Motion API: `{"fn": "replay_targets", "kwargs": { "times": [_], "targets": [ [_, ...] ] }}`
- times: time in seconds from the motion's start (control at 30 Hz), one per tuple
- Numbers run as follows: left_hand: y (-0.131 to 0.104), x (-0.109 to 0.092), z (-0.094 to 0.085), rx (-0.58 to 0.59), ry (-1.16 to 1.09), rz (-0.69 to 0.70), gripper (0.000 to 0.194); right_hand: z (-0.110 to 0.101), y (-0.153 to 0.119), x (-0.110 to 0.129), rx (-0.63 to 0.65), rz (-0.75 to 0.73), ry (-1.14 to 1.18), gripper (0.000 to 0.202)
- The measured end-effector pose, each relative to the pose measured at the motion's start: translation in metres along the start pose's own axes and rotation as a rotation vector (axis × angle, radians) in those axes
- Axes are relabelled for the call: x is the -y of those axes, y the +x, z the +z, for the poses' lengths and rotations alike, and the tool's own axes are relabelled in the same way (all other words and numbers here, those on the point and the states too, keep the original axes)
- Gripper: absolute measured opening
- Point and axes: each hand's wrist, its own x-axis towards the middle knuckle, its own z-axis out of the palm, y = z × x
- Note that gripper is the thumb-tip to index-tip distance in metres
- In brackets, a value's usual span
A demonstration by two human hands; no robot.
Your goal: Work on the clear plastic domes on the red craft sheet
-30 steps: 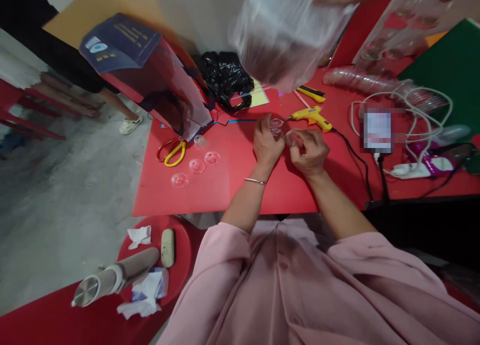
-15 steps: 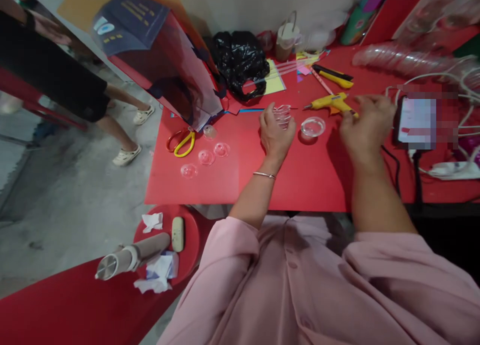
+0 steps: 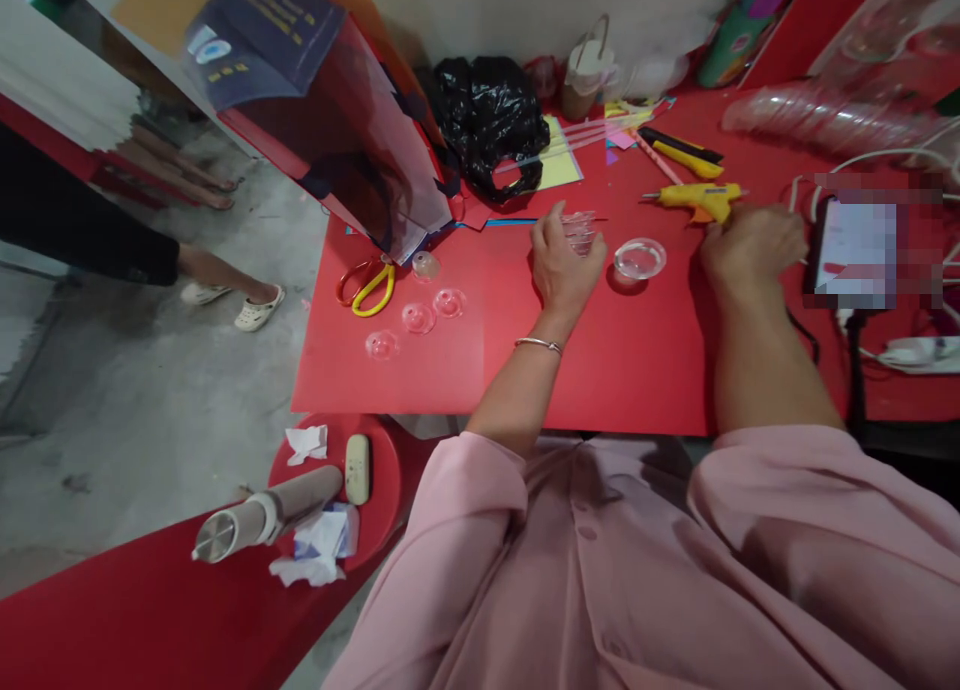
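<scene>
Red tabletop (image 3: 630,370), your right hand (image 3: 757,245) and left hand (image 3: 561,268) over it: right meets the yellow glue gun (image 3: 701,200), finger closure unclear; left fingers curl round clear plastic pieces (image 3: 579,228), likely steadying them; one clear cup (image 3: 640,259) sits between.

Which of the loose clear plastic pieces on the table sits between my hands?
The clear round plastic container, alone between the left hand and right hand, unlike the four clear plastic pieces near the red-and-yellow scissors.

Left hand (image 3: 562,265) is covering part of the clear cups (image 3: 581,233). Right hand (image 3: 754,247) is hiding some of the glue gun (image 3: 701,201). Pixelation is blurring the phone (image 3: 857,248); view's edge is cutting off the power strip (image 3: 924,354).
</scene>
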Motion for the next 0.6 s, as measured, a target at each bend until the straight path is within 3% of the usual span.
{"fn": "replay_targets", "kwargs": {
  "times": [0.17,0.23,0.43,0.6],
  "targets": [
    [0.010,0.005,0.005,0.018,-0.076,-0.007,0.066,-0.009,-0.014,-0.016,-0.145,-0.299,0.169,0.048],
    [0.012,0.008,0.008,0.027,-0.140,-0.007,0.063,-0.009,-0.020,-0.024,-0.145,-0.376,0.232,0.046],
    [0.012,0.005,0.007,0.027,-0.159,-0.022,0.064,-0.009,-0.029,-0.041,-0.144,-0.428,0.327,0.041],
    [0.013,0.006,0.007,0.009,-0.097,-0.025,0.069,-0.019,-0.044,-0.036,-0.183,-0.452,0.510,0.027]
  ]
}}
